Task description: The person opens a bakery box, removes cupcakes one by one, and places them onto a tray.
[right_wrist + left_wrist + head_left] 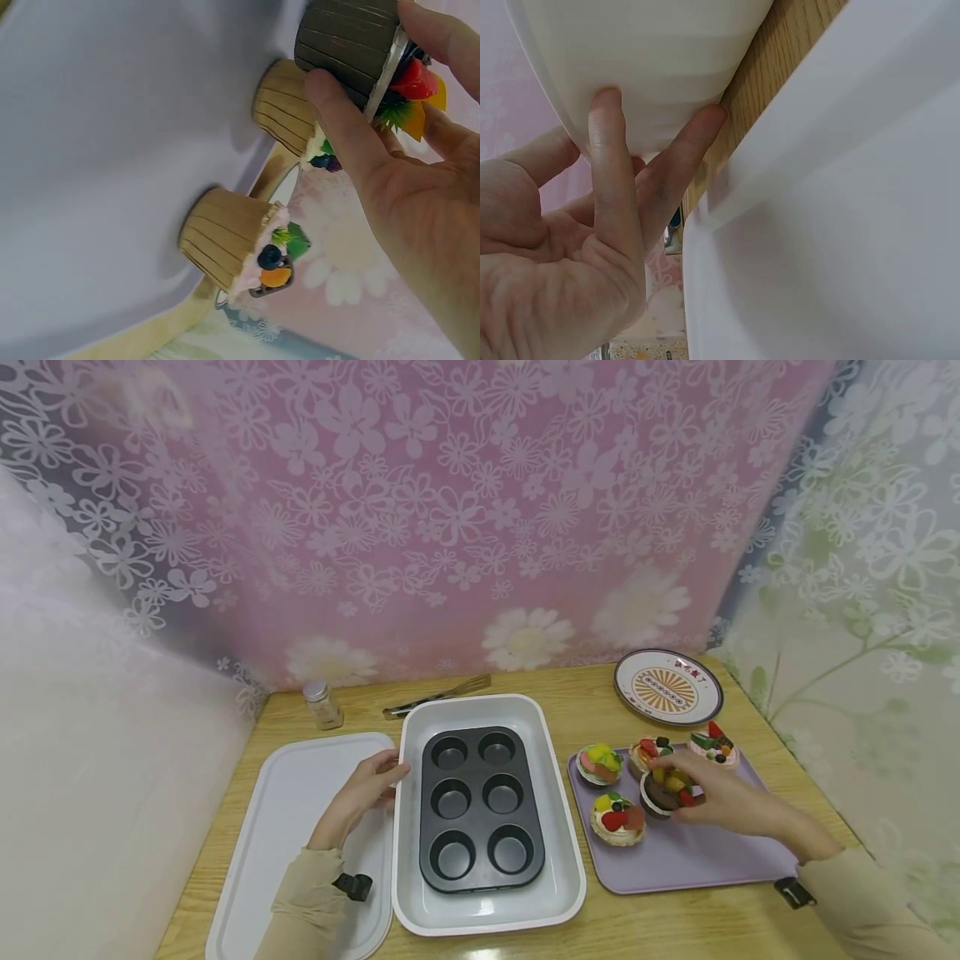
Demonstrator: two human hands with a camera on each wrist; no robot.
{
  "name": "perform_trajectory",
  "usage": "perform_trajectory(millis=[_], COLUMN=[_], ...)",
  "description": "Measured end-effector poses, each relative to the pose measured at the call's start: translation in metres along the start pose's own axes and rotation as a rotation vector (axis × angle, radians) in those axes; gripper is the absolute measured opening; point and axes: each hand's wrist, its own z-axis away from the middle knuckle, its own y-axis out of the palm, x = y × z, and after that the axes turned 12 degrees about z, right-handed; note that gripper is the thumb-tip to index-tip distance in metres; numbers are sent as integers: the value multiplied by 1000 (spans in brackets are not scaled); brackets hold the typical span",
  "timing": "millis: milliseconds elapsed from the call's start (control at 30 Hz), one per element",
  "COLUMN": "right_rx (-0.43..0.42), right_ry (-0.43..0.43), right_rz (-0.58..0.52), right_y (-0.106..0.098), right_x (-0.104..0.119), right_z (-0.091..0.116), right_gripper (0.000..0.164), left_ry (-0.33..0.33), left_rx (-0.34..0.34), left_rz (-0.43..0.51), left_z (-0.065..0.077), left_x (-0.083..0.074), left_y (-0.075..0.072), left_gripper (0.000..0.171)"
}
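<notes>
My right hand [723,789] grips a dark brown cupcake [657,795] topped with fruit pieces, over the lilac tray [720,864]. In the right wrist view, thumb and fingers hold the sides of the dark cupcake [349,49], clear of the tray. Around it on the tray are a cupcake with yellow topping [599,765], a strawberry one [617,821], a partly hidden one [647,752] and a pink-creamed one [712,746]. My left hand [367,789] holds the left rim of a deep white pan [562,860], its fingers against the outer wall [667,67].
A black muffin tin [477,814] with several hollows lies inside the white pan. To its left is a flat white tray or lid [300,810]. Behind stand a small lidded jar [323,706], tongs [438,696] and a patterned plate [667,687]. Floral walls enclose the table.
</notes>
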Motion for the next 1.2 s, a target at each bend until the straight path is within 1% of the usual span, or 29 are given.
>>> perform_trajectory(millis=[167,433,700,900,1200], right_rx=[2,-2,19,-6,-20], right_ry=[11,28,49,36,21], right_rz=[-9,58,52,42,6], right_y=[4,12,21,26,29], right_x=[-3,-7,-12,-14,-12], right_z=[1,4,6,8,9], right_gripper=[71,74,74,73,74], left_ry=[-1,-3,-4,-6,-7], left_rx=[-1,-1,2,4,20], left_rz=[-7,-5,1,9,12], left_z=[0,0,0,-1,2], left_x=[1,0,1,1,-1], left_y=[0,0,0,-1,0], left_gripper=[54,55,55,54,57])
